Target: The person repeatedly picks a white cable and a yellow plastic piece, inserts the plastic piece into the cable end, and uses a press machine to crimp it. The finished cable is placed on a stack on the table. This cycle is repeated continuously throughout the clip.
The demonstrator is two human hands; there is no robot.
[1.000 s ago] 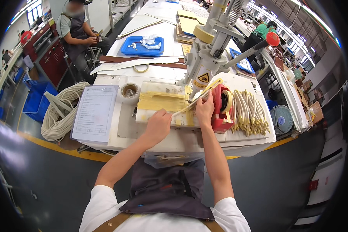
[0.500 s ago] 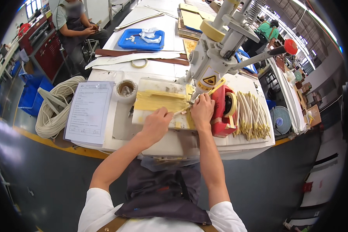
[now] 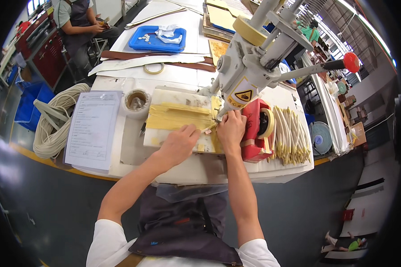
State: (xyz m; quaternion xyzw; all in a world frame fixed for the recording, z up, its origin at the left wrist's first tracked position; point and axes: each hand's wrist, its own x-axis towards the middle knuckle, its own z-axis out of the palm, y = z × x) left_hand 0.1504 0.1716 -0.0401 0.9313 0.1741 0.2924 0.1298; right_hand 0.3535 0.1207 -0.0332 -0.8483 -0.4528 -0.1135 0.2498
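A short piece of cord with yellowish tape on it (image 3: 208, 129) spans the gap between my hands under the press head. My left hand (image 3: 181, 141) pinches its left end, thumb and fingertips pressed together. The fingers of my right hand (image 3: 231, 130) are closed at the right end, close against the grey press's lower tip (image 3: 223, 113); what they grip is mostly hidden. Beneath lies a white board (image 3: 160, 139) covered in part by yellow tape (image 3: 165, 119). The press (image 3: 243, 66) carries a warning label and a lever with a red knob (image 3: 351, 62).
Right of my right hand stands a red tape dispenser (image 3: 252, 133), beside a bundle of cords with yellow ends (image 3: 291, 133). To the left are a tape roll (image 3: 137, 103), a paper sheet (image 3: 93, 129) and coiled cord (image 3: 53, 129). A blue tray (image 3: 140, 43) sits farther back.
The view has shifted a little. A yellow strip that stuck up beyond my right hand no longer shows. Both hands stay in nearly the same place at the press tip.
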